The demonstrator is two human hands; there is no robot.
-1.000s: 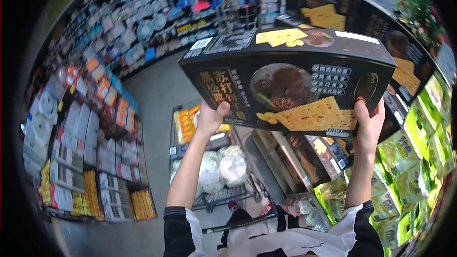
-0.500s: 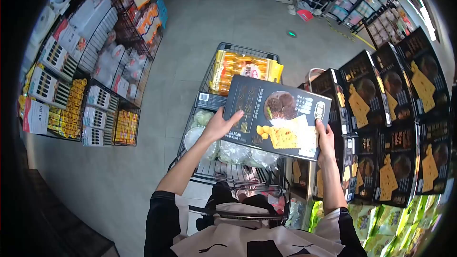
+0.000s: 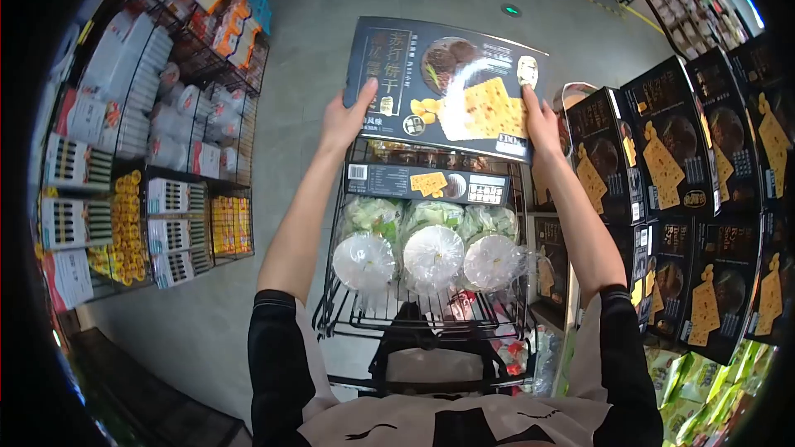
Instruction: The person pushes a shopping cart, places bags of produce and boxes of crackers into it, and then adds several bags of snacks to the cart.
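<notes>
Between my two hands I hold a large dark cracker box (image 3: 414, 124), its front with pictured crackers turned up toward me. My left hand (image 3: 348, 118) grips its left edge, thumb on the front. On the right edge, my right hand (image 3: 542, 126) has its thumb over the front too; the fingers behind the box are hidden. Below the box is a black wire shopping cart (image 3: 327, 285). In it lies another cracker box (image 3: 389, 185), side up. Nearer me sit three plastic-wrapped bowls (image 3: 433, 257) and bagged green vegetables (image 3: 435, 213).
Stacked dark cracker boxes (image 3: 662, 170) stand close on my right, above green snack bags (image 3: 704, 393). Wire racks (image 3: 240, 136) with packaged goods line the left. Grey floor (image 3: 306, 12) runs ahead, with more shelving at the far right.
The held cracker box has moved forward and left, to the far end of the cart. The cracker box lying in the cart and the bowls now show more fully.
</notes>
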